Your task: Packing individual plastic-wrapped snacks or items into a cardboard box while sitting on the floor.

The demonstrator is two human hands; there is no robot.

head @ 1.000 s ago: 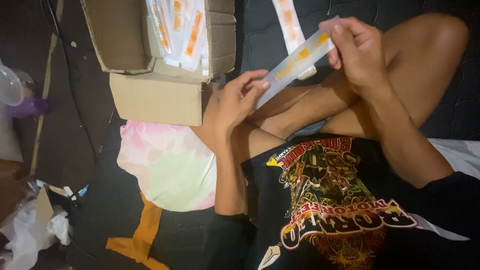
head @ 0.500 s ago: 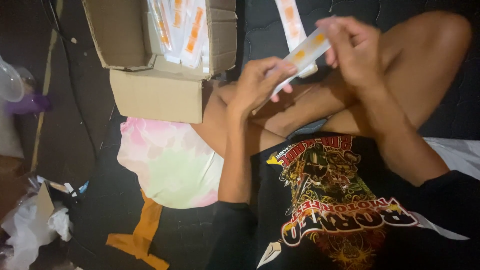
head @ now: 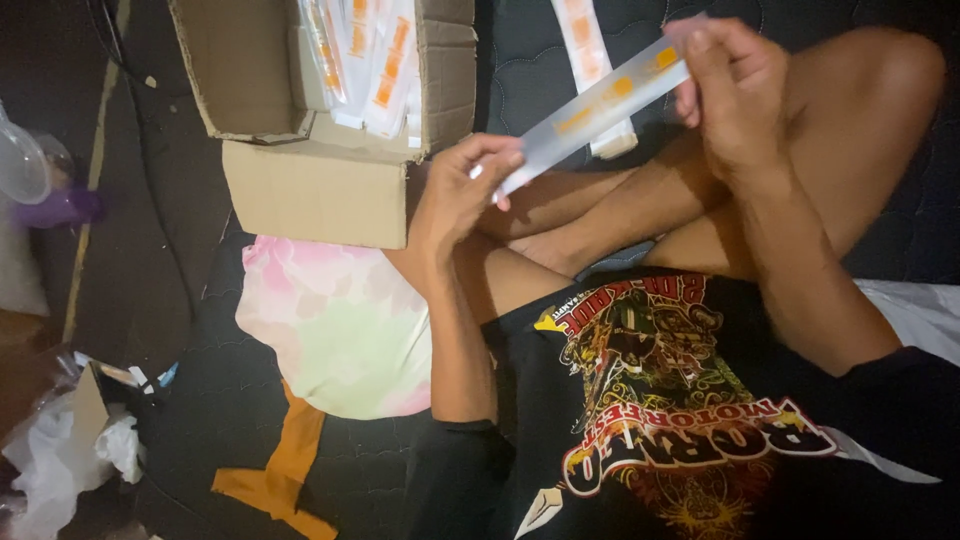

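Observation:
I hold a long clear plastic packet [head: 598, 108] with orange markings by both ends, slanting over my crossed legs. My right hand [head: 735, 95] pinches its upper end near the top of the view. My left hand [head: 455, 195] grips its lower end with thumb and fingertips. Beside my left hand stands an open cardboard box [head: 315, 190] with several similar white and orange packets [head: 370, 60] standing in it. Another such packet [head: 590, 60] lies on the dark quilted surface behind the one I hold.
A pink, green and white cloth [head: 335, 335] lies by my left leg, with an orange cloth [head: 290, 465] below it. Crumpled white plastic and paper scraps [head: 60, 455] sit at the lower left. A clear plastic piece [head: 25, 165] and a purple object [head: 70, 205] are at the left edge.
My left hand rose from my leg and took hold of the packet's lower end. The right hand kept its grip on the upper end.

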